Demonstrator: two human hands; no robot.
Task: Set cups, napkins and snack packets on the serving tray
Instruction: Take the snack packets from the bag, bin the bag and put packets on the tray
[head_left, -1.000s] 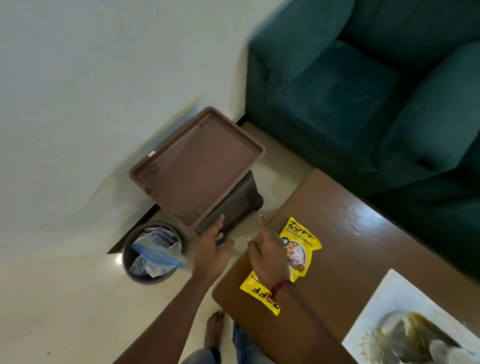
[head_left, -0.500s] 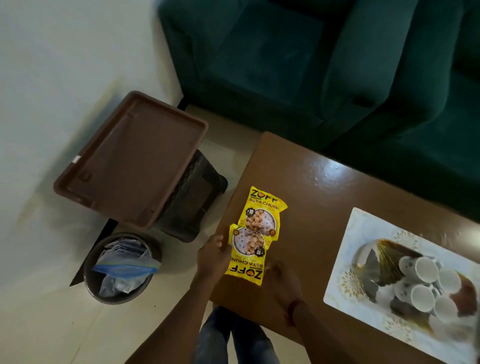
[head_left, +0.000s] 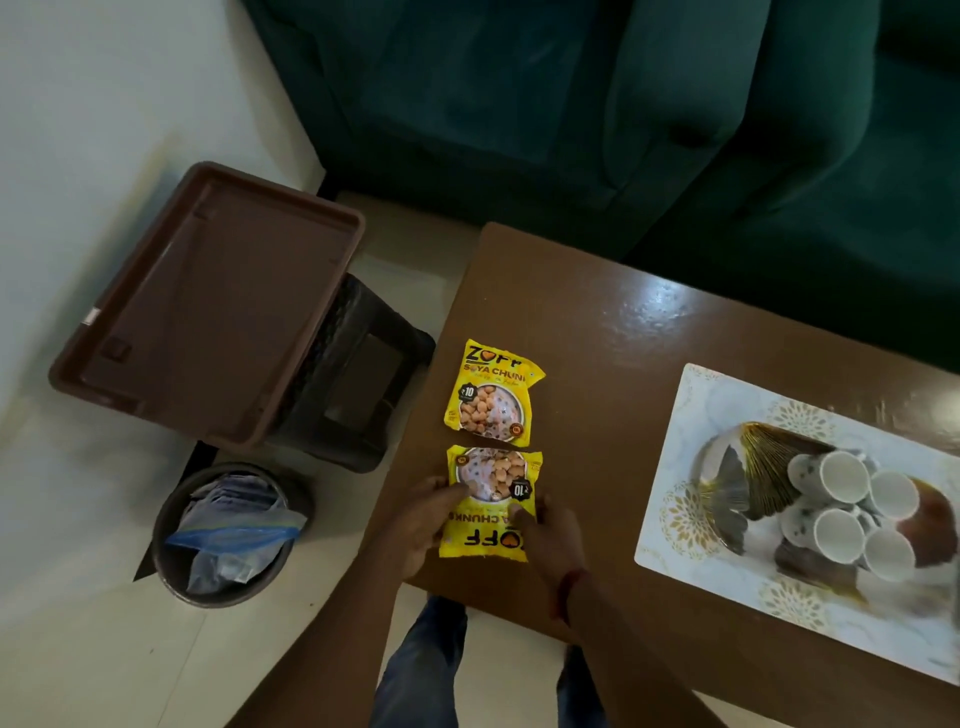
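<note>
Two yellow snack packets lie end to end near the left edge of the brown table (head_left: 597, 332). The far packet (head_left: 491, 395) lies free. The near packet (head_left: 491, 501) is pinched at its left edge by my left hand (head_left: 423, 519) and at its right edge by my right hand (head_left: 550, 525). A white patterned serving tray (head_left: 670, 483) lies to the right on the table. It holds several white cups (head_left: 841, 509) on their sides in a cluster over a gold and grey fan print.
A brown plastic tray (head_left: 208, 312) rests on a dark stool (head_left: 358, 384) on the floor left of the table. A round bin (head_left: 228, 535) with plastic bags stands below it. A green sofa (head_left: 623, 104) runs behind the table.
The view swung right, bringing the serving tray with cups into sight. Both hands closed in on the near packet's edges; the two packets now lie slightly apart.
</note>
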